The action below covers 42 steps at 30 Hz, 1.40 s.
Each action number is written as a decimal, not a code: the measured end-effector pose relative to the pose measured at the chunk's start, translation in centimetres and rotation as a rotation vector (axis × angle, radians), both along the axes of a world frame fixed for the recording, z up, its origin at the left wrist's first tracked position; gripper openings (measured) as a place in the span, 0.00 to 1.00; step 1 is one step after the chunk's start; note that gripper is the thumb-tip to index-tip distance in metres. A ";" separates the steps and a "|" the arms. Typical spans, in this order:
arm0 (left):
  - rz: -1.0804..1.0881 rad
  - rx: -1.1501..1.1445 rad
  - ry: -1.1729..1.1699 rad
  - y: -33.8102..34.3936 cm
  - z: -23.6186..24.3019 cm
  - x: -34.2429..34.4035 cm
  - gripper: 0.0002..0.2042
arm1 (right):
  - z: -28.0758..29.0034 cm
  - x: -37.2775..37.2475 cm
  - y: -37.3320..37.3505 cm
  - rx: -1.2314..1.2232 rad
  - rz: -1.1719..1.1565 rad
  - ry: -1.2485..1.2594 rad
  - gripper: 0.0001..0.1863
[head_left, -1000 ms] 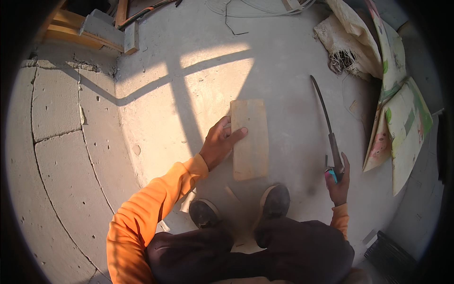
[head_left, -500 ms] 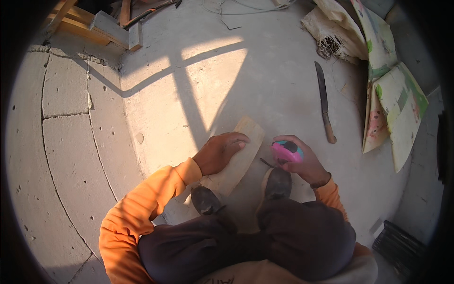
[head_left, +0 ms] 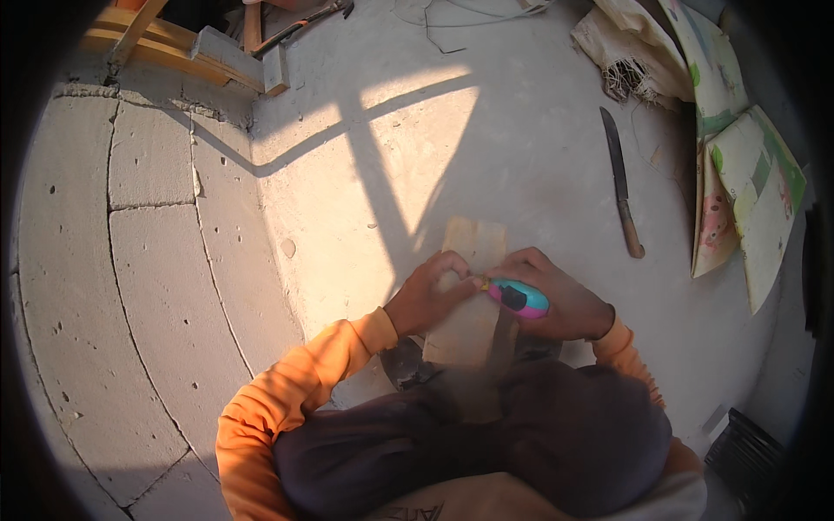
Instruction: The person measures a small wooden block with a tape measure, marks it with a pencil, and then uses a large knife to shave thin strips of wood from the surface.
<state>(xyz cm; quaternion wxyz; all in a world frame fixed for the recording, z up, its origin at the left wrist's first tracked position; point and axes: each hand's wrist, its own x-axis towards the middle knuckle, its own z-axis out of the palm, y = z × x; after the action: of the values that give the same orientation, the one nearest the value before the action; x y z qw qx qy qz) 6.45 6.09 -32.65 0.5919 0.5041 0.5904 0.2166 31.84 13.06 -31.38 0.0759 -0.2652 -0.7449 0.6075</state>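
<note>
A pale wooden board [head_left: 460, 339] lies in front of me over my shoes, between my legs and the floor. My right hand [head_left: 565, 300] is closed round a pink, cyan and black tape measure [head_left: 530, 302] above the board. The fingers of my left hand [head_left: 430, 295] are pinched at the small yellow end of the tape, over the board's left part. A long knife [head_left: 620, 174] with a wooden handle lies on the floor to the right, out of my hands.
A low block ledge [head_left: 152, 304] runs along the left. Timber [head_left: 148, 48] and a long tool [head_left: 308, 22] are at the back left. A fringed sack [head_left: 630, 52] and folded printed sheets [head_left: 764, 208] stand at the right. A black ribbed object [head_left: 743, 451] is at lower right.
The knife has left my right hand for the floor. My right hand has brought the tape measure leftward to the board, and my left hand has moved onto the tape's end.
</note>
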 end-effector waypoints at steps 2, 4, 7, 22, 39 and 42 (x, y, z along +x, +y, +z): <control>0.051 0.069 0.002 -0.5 -0.3 -0.3 0.09 | -0.3 1.1 0.0 0.070 -0.004 0.016 0.34; 0.086 0.077 0.000 -0.7 -0.2 -0.7 0.08 | -0.6 1.9 -0.1 0.153 -0.053 0.063 0.30; 0.095 0.061 0.002 -0.8 0.3 -1.3 0.07 | 0.0 2.9 0.6 0.035 -0.066 0.043 0.24; -0.082 0.250 0.144 -2.6 -0.4 -1.7 0.10 | -1.3 2.2 -0.4 0.122 -0.113 -0.420 0.16; 0.275 0.058 -0.221 -1.1 0.0 1.1 0.31 | 0.2 -0.9 0.3 0.335 -0.373 -0.567 0.13; 0.334 0.010 -0.218 -1.2 0.2 1.2 0.29 | 0.2 -0.9 0.3 0.347 -0.380 -0.567 0.13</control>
<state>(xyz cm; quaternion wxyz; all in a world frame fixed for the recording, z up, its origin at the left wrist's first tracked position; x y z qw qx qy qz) 7.68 4.86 -32.47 0.6057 0.3757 0.5972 0.3679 30.94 13.40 -31.15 0.0217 -0.5394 -0.7657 0.3498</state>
